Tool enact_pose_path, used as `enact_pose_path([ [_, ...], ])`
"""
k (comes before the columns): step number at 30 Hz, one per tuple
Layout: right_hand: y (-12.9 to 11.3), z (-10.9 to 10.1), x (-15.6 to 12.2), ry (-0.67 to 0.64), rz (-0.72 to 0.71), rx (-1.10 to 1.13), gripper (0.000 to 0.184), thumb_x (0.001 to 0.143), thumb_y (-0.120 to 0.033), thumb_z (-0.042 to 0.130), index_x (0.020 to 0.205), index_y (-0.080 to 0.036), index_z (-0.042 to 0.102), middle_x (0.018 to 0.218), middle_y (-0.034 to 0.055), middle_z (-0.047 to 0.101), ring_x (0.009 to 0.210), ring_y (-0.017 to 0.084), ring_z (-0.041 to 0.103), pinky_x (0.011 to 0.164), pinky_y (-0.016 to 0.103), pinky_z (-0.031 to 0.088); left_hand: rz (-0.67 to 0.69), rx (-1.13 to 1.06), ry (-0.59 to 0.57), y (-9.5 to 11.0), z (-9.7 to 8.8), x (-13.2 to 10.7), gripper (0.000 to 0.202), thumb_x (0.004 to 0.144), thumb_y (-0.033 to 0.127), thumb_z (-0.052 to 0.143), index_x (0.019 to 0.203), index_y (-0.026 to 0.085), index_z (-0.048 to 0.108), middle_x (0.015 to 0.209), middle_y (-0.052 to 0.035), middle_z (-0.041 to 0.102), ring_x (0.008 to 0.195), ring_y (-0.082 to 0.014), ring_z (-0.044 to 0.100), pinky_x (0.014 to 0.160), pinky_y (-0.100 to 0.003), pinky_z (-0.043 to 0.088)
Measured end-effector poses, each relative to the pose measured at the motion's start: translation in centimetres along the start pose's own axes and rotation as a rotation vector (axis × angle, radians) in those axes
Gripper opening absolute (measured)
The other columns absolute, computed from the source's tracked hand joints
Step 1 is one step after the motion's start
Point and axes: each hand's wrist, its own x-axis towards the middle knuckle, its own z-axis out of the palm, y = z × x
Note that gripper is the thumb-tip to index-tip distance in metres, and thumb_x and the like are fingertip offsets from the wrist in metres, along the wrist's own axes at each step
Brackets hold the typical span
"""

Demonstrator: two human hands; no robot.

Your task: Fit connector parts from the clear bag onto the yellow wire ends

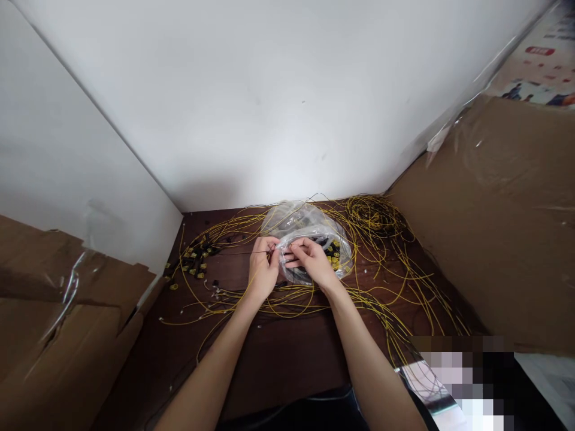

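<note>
My left hand (263, 266) and my right hand (309, 258) meet at the middle of a dark wooden table (278, 353). Both pinch a thin dark wire (238, 253) that stretches off to the left from my left fingers. Just behind my hands lies a clear plastic bag (305, 224) with yellow and black connectors inside. Several yellow wires (386, 263) sprawl across the table around my hands, some running under my wrists.
A cluster of yellow and black connectors (195, 257) lies at the left of the table. A coil of yellow wire (371, 214) sits at the back right. Cardboard sheets stand at the right (494, 227) and left (58, 323). White walls close the back.
</note>
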Motion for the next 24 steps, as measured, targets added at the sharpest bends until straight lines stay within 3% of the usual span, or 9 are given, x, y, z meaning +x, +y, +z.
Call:
enact_pose_path([
  [8,-0.8,-0.9,0.1,0.126,-0.15,-0.05,0.028,0.073,-0.042,0.064,0.076,-0.017,0.054,0.067,0.0028,0.067,0.051,0.01,0.057,0.043,0.018,0.041,0.01,0.035,0.018,0.4,-0.3,0.3,0.015,0.078,0.008,0.049,0.07,0.017,0.058,0.078,-0.0018,0.051,0.076,-0.0138,0.052,0.07,-0.024,0.041],
  [11,-1.5,-0.7,-0.2,0.21,-0.17,0.075,0.024,0.073,-0.037,0.065,0.076,-0.017,0.054,0.062,0.0013,0.067,0.045,0.007,0.051,0.039,0.016,0.035,-0.007,0.013,0.035,0.3,-0.3,0.3,0.013,0.077,0.009,0.052,0.072,0.017,0.06,0.079,-0.0013,0.051,0.07,-0.0119,0.051,0.065,-0.023,0.041],
  [16,-2.3,0.0,-0.6,0.131,-0.011,0.36,0.023,0.067,-0.031,0.071,0.076,-0.015,0.056,0.07,0.0046,0.07,0.05,0.008,0.056,0.043,0.016,0.041,0.018,-0.099,0.023,1.1,-0.5,0.2,0.012,0.08,0.016,0.054,0.084,0.018,0.065,0.079,-0.0001,0.053,0.056,-0.0076,0.044,0.054,-0.02,0.037],
  [21,-2.2,0.2,-0.6,0.07,0.132,0.46,0.02,0.066,-0.025,0.073,0.074,-0.015,0.059,0.069,0.0044,0.07,0.049,0.007,0.057,0.042,0.013,0.043,0.097,-0.194,-0.045,1.7,-0.7,0.1,0.017,0.079,0.02,0.058,0.093,0.02,0.068,0.089,-0.002,0.054,0.059,-0.0071,0.045,0.053,-0.02,0.037],
  [24,-2.2,0.1,-0.5,0.055,0.17,0.517,0.016,0.067,-0.021,0.072,0.075,-0.014,0.06,0.066,0.0028,0.07,0.047,0.006,0.058,0.042,0.012,0.045,0.122,-0.191,-0.056,1.6,-0.7,0.1,0.016,0.079,0.02,0.059,0.091,0.022,0.07,0.09,-0.0031,0.055,0.072,-0.0106,0.052,0.06,-0.021,0.041],
])
